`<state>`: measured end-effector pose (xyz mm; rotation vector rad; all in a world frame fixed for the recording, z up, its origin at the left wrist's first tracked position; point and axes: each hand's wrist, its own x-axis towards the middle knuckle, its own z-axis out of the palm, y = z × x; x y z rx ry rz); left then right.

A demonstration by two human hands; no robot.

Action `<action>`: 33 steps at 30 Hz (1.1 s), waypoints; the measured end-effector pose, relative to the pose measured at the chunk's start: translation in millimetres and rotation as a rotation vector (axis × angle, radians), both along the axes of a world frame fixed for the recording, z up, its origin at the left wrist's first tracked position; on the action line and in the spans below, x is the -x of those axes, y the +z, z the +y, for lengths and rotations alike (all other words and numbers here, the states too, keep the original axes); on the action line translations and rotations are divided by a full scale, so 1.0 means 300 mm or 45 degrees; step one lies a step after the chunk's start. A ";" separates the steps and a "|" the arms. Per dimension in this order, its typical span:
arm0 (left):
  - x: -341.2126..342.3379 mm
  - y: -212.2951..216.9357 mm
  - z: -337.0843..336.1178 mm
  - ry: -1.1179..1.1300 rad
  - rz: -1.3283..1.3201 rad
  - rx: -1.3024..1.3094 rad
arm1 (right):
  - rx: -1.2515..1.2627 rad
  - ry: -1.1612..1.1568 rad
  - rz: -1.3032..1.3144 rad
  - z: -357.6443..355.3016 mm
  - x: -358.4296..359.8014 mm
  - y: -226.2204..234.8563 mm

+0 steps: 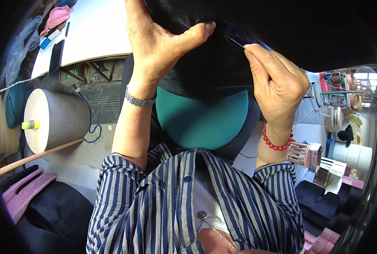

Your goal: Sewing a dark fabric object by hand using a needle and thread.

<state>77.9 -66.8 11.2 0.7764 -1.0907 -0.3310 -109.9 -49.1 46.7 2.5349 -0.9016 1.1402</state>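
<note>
Black fabric (222, 63) held up close over a teal round form (201, 120). Left hand (154, 46) grips fabric edge, thumb pressed on top. Right hand (277, 84) fingers closed, pinching a thin needle (235, 41) at the fabric. Grey roll (57, 120) lower left, white worktop (95, 29) behind.
</note>
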 end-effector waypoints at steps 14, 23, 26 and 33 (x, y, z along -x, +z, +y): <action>0.008 0.023 0.006 -0.095 0.082 -0.009 | -0.033 -0.052 -0.035 0.012 0.008 0.002; 0.010 0.020 0.006 -0.041 0.034 -0.004 | -0.084 -0.047 -0.049 0.009 0.010 0.009; 0.014 0.019 0.004 -0.049 0.030 -0.024 | -0.047 -0.034 -0.047 0.003 0.011 0.007; 0.015 0.018 0.005 -0.057 0.066 -0.002 | 0.010 -0.045 -0.007 0.000 -0.002 0.007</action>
